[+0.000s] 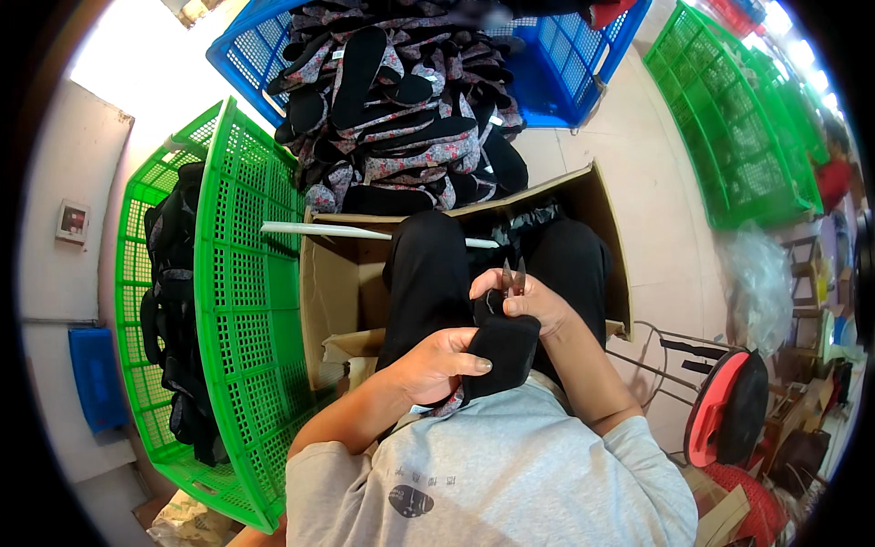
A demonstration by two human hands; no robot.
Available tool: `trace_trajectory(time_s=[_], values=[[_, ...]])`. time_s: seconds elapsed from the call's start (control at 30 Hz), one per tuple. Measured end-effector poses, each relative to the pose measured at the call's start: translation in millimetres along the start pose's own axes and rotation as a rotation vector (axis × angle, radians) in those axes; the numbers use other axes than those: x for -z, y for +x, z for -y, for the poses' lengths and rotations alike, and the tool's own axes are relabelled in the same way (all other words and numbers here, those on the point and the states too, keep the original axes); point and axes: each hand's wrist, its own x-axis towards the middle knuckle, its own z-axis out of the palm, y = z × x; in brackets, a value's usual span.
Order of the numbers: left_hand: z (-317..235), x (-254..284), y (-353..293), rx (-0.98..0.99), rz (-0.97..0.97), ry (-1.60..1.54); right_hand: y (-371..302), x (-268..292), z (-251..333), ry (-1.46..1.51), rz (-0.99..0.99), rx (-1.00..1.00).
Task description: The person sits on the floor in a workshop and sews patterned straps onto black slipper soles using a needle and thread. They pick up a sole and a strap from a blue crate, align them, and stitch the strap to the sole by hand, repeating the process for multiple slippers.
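Observation:
A black fabric slipper (504, 354) with a bit of floral cloth at its near end lies over my lap. My left hand (436, 366) grips it from the left side, thumb on top of the black sole. At the slipper's far end is my right hand (538, 305), closed around small thread snips (514, 279). Their two pointed blades stick up past my fingers, slightly apart. My right fingertips are also close against the slipper's far edge; whether they pinch it I cannot tell.
A cardboard box (615, 246) stands around my knees, with a white rod (328, 230) across it. Beyond, floral-and-black slippers (401, 128) heap up by a blue crate (561, 68). A green crate (246, 301) with dark items stands left, another green crate (738, 128) far right, a stool (725, 406) near right.

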Motion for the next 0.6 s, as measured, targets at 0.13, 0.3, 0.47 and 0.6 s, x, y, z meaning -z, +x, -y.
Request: trace_trajectory(time_s=[0.13, 0.3, 0.47, 0.6], values=[[5, 4, 0, 0.042, 0.059, 0.047, 0, -4, 12, -0.247, 0.048, 0.026], [-5, -7, -2, 0.106, 0.055, 0.083, 1, -12, 13, -0.314, -0.01, -0.037], [-9, -6, 8, 0.085, 0.024, 0.117, 13, -16, 6, -0.327, -0.094, 0.029], [2, -17, 5, -0.188, -0.164, 0.273, 20, -8, -6, -0.157, -0.386, 0.105]])
